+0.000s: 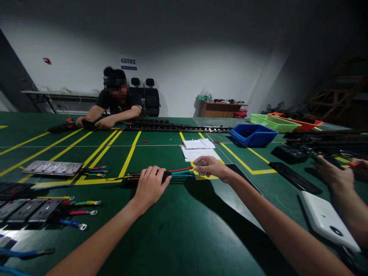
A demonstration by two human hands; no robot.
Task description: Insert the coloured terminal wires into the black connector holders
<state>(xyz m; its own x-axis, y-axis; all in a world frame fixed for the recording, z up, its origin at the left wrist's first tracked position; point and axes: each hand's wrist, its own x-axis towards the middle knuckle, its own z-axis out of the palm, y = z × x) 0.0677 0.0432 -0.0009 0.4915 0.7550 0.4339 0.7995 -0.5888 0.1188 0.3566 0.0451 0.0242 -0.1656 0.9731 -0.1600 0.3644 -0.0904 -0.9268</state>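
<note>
My left hand [151,186] lies over a dark strip with wires [132,176] on the green table, its fingers wrapped round the strip's right end. Red, green and blue wires [181,172] run rightward from under it. At their tips is my right hand [209,167], its thumb and fingers pinched at the wire ends; what lies between them is too small to make out. A yellow wire with a ring terminal [110,179] sticks out at the strip's left end. White papers [199,149] lie just behind my right hand.
Socket strips [53,168] with ring-ended wires lie at left. A blue bin [253,135], a green basket [274,122] and an orange tray [307,122] stand at right. A white device [327,220] lies near another person's hands [339,174]. A person [117,96] works across the table.
</note>
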